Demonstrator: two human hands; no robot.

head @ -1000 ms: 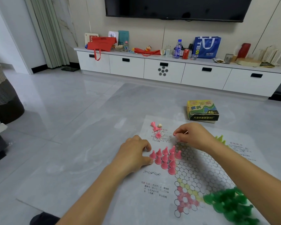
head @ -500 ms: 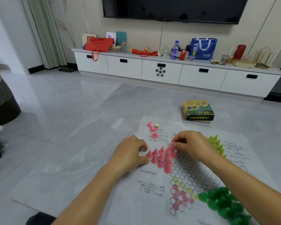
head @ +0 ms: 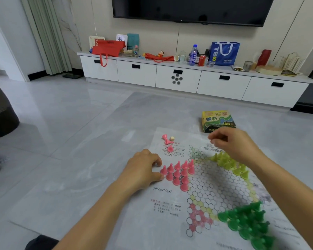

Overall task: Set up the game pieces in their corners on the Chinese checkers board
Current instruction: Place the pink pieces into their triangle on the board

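Note:
The paper Chinese checkers board (head: 211, 179) lies on the floor. Pink pieces (head: 179, 172) stand in a triangle in its left corner. My left hand (head: 145, 170) rests curled beside them, thumb tip at the base of the leftmost piece, with nothing seen in its grasp. My right hand (head: 233, 141) hovers blurred over the far corner, fingertips pinched and nothing visible between them. Yellow-green pieces (head: 229, 163) fill the right far corner below it. Dark green pieces (head: 248, 222) crowd the near right corner. Three loose pink pieces (head: 167, 141) lie off the grid by a small beige die (head: 172, 138).
The game's yellow-green box (head: 218, 120) sits just beyond the board, behind my right hand. A white TV cabinet (head: 177, 78) with bags and bottles runs along the far wall. A dark woven basket (head: 0, 112) stands at the left edge.
My right hand has left the pink triangle and moved up and right to the board's far edge. The triangle's top right now shows one more piece. My left hand has stayed put.

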